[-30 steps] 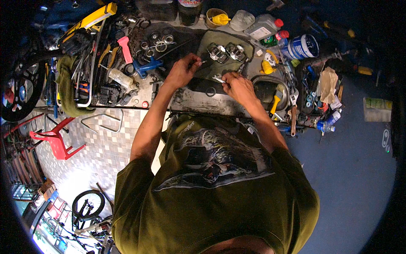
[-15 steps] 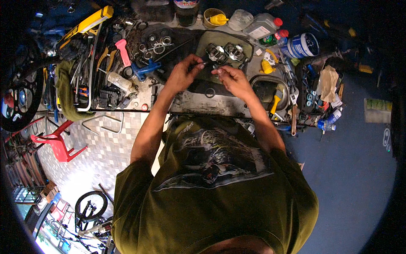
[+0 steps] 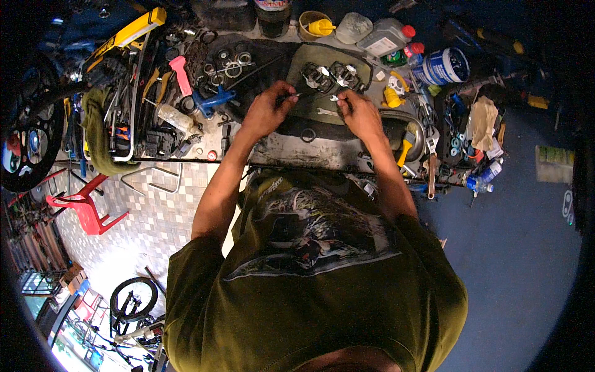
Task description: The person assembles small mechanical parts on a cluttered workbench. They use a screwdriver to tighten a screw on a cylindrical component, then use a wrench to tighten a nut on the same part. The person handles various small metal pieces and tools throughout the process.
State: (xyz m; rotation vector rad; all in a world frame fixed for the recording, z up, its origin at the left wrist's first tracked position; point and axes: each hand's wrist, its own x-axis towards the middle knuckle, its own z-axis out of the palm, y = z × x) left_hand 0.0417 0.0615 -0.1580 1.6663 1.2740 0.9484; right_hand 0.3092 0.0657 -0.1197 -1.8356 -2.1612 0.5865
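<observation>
A pair of metal bicycle pedals [image 3: 318, 79] lies side by side on the dark green mat. Just below them on the left, my left hand [image 3: 271, 110] pinches a small, thin, dark piece between thumb and fingertips; its kind is too small to tell. Across a gap, my right hand [image 3: 362, 115] is closed on a small metal wrench [image 3: 334, 98], only its bright open end showing. Another wrench [image 3: 326, 112] lies on the mat beside the right fingertips. Nearer me rests a dark ring [image 3: 308, 134].
Left of my hands are bearing rings [image 3: 233, 70], a blue-handled tool [image 3: 212, 101] and a pink-handled tool [image 3: 180, 75]. At right stand a blue-and-white tub [image 3: 441, 66] and a metal tray [image 3: 416, 139] with a yellow brush [image 3: 406, 149]. An adjustable wrench [image 3: 431, 162] overhangs the bench edge.
My right hand has moved right, away from the left hand, with the wrench end now showing in it. The wrench on the mat has come into sight. My left hand has barely shifted.
</observation>
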